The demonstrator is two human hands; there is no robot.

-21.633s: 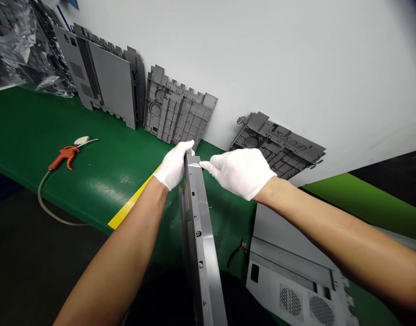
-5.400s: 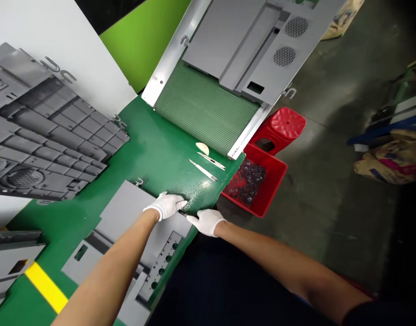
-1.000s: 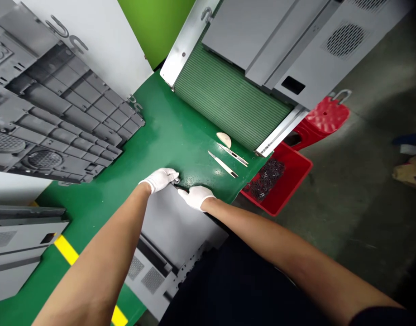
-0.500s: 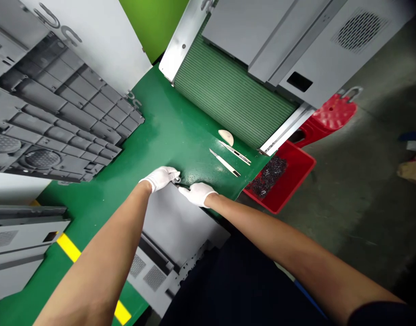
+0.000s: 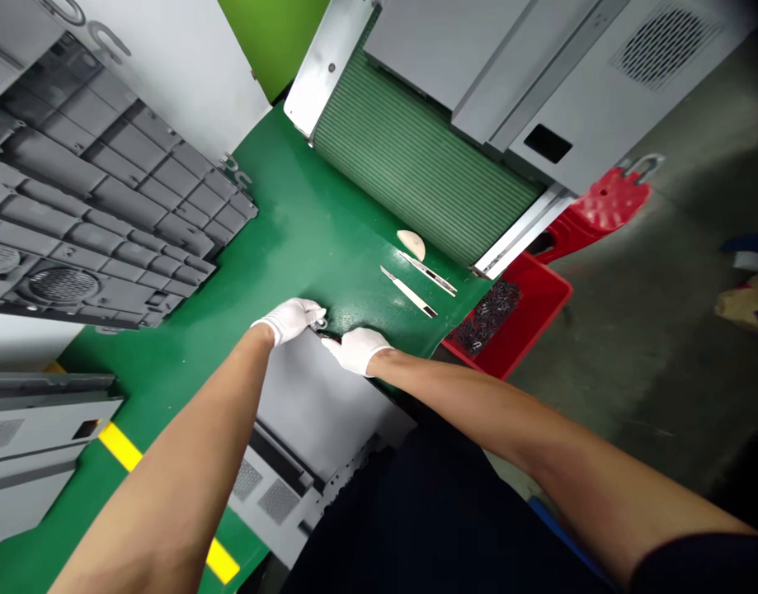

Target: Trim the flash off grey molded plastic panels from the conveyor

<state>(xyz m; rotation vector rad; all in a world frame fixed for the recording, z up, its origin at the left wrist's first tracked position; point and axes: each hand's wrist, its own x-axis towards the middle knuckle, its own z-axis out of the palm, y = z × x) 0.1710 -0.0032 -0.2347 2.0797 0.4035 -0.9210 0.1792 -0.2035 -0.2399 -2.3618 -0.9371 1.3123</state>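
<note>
Pinching a metal clip (image 5: 320, 325), gloved left grip (image 5: 289, 321) closed, right grip (image 5: 357, 349) beside, hold unclear

Two craft knives (image 5: 408, 292) lie just beyond the right hand (image 5: 357, 349).

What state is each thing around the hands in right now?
left hand, gloved, pinching a small metal piece
right hand, gloved, fingers beside that piece
two craft knives, lying on the green bench
red crate, holding dark clips

No legible text or markings anywhere
</note>
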